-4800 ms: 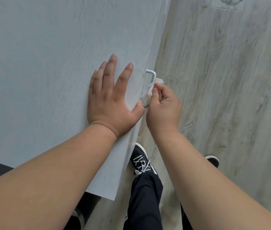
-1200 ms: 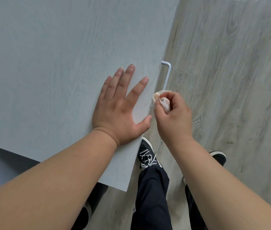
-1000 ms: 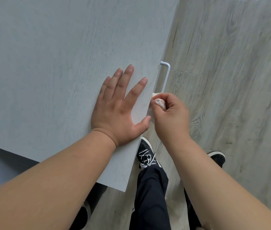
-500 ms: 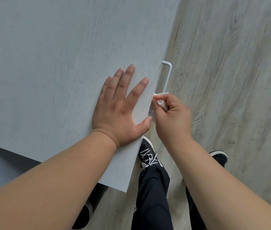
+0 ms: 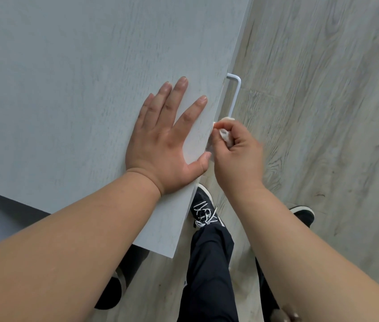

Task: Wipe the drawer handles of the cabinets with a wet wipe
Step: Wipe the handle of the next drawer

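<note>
My cabinet top [image 5: 79, 89] is pale blue-grey woodgrain, the handle [image 5: 235, 94] light blue, my wet wipe [image 5: 224, 133] white, the floor [image 5: 323, 112] grey woodgrain, my shoe [image 5: 203, 209] black with white laces.

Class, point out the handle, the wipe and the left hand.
handle [image 5: 235, 98], head view, on its long bar.
wipe [image 5: 224, 134], head view, on its bunched white part.
left hand [image 5: 161, 145], head view, on its back.
</note>
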Demonstrator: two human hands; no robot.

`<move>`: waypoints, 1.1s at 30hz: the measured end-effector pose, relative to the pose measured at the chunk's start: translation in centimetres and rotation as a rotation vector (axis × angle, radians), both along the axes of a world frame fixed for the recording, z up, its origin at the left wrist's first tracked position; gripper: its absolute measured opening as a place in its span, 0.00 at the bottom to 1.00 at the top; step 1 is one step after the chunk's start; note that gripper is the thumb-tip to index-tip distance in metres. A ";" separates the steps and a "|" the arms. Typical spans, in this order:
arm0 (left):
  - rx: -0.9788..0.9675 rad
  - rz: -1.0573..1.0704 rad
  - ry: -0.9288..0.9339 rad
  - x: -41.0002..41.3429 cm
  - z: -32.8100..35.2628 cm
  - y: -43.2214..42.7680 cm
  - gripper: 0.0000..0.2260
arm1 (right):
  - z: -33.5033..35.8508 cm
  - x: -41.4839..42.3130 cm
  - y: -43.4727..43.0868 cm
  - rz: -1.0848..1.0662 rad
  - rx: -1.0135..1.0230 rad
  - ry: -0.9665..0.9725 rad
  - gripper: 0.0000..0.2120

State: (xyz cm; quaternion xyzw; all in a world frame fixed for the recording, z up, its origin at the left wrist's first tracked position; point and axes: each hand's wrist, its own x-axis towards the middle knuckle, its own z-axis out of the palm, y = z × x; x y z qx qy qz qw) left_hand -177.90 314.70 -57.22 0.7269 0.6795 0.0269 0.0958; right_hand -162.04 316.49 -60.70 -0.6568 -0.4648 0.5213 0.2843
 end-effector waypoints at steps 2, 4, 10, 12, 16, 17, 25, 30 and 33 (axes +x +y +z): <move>-0.001 -0.002 0.001 0.0 0.1 -0.1 0.39 | -0.3 0.6 0.4 0.030 0.008 -0.034 0.03; -0.001 -0.004 0.001 0.0 0.0 0.0 0.39 | -0.5 1.2 0.9 0.058 0.041 -0.078 0.03; 0.011 0.001 -0.010 0.1 0.0 0.0 0.39 | -0.1 1.2 1.6 0.573 0.131 -0.478 0.11; 0.006 0.001 -0.007 -0.1 0.0 0.0 0.40 | -0.3 1.8 2.8 0.728 0.170 -0.577 0.11; 0.007 -0.001 -0.004 -0.1 -0.1 0.0 0.40 | -0.4 3.5 4.4 0.838 0.345 -0.551 0.08; 0.006 0.001 -0.006 0.0 -0.1 0.0 0.40 | -0.5 4.0 4.9 0.831 0.388 -0.501 0.07; 0.008 -0.001 0.000 -0.1 -0.1 0.0 0.40 | -0.5 4.1 5.4 0.792 0.353 -0.394 0.08; -0.003 0.004 -0.003 -0.1 -0.1 0.0 0.40 | -0.5 4.1 6.4 0.797 0.250 -0.318 0.08; 0.002 -0.001 -0.005 -0.1 0.0 0.0 0.40 | -0.7 4.2 6.0 0.773 0.375 -0.315 0.09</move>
